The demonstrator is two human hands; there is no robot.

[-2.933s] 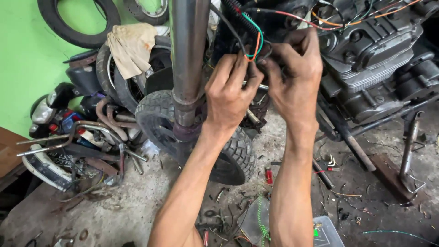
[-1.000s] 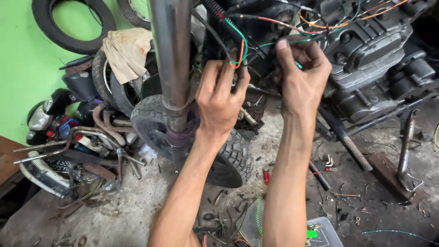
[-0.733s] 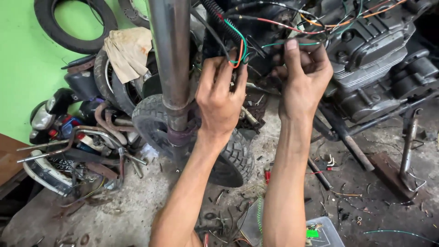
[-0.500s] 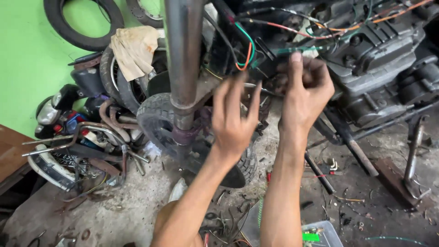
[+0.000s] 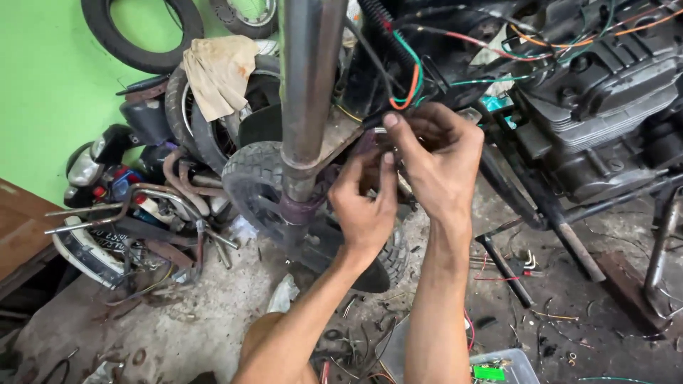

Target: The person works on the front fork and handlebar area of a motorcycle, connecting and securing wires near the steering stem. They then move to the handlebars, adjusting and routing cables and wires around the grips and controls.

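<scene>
Left hand [image 5: 366, 203] and right hand [image 5: 437, 160] meet beside the steel fork tube [image 5: 306, 85], fingertips pinching a small connector [image 5: 379, 131] below the green-and-orange wire loop [image 5: 409, 82], left of the engine [image 5: 605, 107].

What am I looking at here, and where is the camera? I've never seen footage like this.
The camera sits on a person's head and looks down at their own two bare hands. There is no robot. The left hand and right hand meet at a bundle of coloured wires that hangs from a stripped motorcycle; the fingers pinch something small there, too hidden to name. Right of the hands is the engine. Left of them stands a metal fork tube over a knobby tyre. The dirty concrete floor holds scrap parts, wire offcuts and a small plastic tray. A rag hangs over a wheel by the green wall.
</scene>
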